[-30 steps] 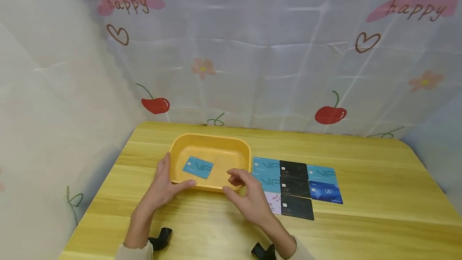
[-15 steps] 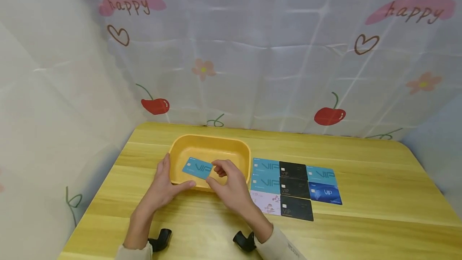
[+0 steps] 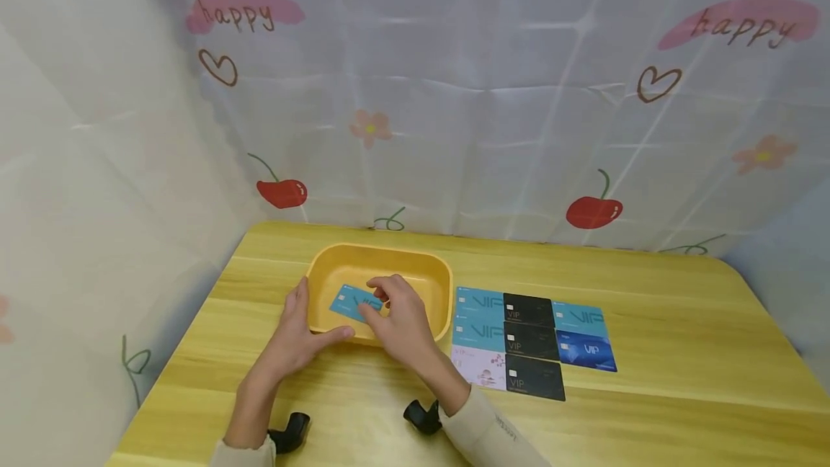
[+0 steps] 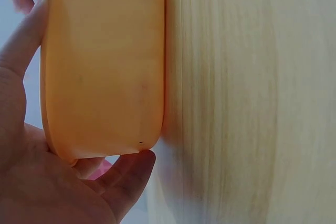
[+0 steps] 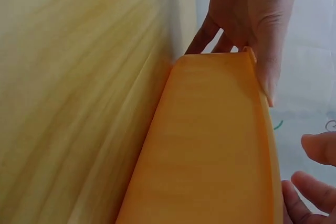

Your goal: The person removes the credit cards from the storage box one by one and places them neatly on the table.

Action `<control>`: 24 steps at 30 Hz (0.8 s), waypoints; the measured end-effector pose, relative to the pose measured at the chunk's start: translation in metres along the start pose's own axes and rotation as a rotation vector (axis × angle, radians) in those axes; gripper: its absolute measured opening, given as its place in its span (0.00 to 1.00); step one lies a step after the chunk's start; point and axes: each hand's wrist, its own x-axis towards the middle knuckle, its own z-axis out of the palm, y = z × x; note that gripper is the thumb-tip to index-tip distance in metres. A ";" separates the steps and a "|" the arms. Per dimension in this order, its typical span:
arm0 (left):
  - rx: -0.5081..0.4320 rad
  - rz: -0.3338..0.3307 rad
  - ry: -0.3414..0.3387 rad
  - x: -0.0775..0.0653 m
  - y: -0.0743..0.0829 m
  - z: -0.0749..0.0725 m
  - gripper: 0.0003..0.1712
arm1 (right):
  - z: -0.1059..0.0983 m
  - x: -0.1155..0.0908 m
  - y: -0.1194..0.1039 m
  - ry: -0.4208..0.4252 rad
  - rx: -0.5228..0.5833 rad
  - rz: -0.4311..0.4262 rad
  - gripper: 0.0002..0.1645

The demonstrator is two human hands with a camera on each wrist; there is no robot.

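A yellow plastic basin [image 3: 379,249] stands on the table. Inside it lies a light blue VIP card [image 3: 346,301], its right part covered by my right hand. My left hand [image 3: 292,334] grips the basin's front left corner, thumb along the front rim and fingers round the left side; the left wrist view shows those fingers [image 4: 128,179] against the basin wall. Over the card in the head view is my right hand [image 3: 405,323], reaching in across the front rim. In the right wrist view its thumb [image 5: 321,148] and fingers [image 5: 312,192] are apart, with nothing seen between them.
Right of the basin, several cards lie in columns: light blue cards [image 3: 480,334], black cards [image 3: 534,377], a pink-white card [image 3: 478,367] and a dark blue card [image 3: 586,349]. A patterned curtain [image 3: 486,128] hangs behind the wooden table [image 3: 674,352].
My right hand has moved left from the basin's front right rim to over the card. The pink-white card has come into fuller view. My left hand has stayed on the basin.
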 end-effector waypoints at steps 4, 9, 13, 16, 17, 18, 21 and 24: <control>0.004 -0.005 -0.013 0.000 -0.001 0.000 0.75 | 0.006 0.010 -0.001 -0.094 -0.064 0.056 0.18; -0.010 0.000 -0.014 0.000 0.000 -0.001 0.75 | 0.012 0.026 -0.005 -0.170 -0.177 0.103 0.22; -0.008 0.008 -0.019 0.001 0.001 -0.001 0.75 | 0.018 0.036 -0.005 -0.214 -0.261 0.125 0.27; -0.003 0.007 -0.020 0.001 0.001 -0.001 0.75 | 0.024 0.039 -0.003 -0.229 -0.297 0.145 0.30; -0.001 0.006 -0.019 0.001 0.001 -0.001 0.75 | 0.026 0.040 -0.001 -0.233 -0.311 0.153 0.31; 0.001 0.004 -0.019 0.001 0.001 -0.001 0.75 | 0.029 0.040 0.001 -0.237 -0.328 0.159 0.32; 0.010 -0.002 -0.021 0.000 0.001 -0.001 0.75 | 0.035 0.041 0.007 -0.262 -0.388 0.178 0.37; 0.009 -0.003 -0.021 0.001 0.000 -0.002 0.75 | 0.038 0.042 0.012 -0.295 -0.445 0.181 0.40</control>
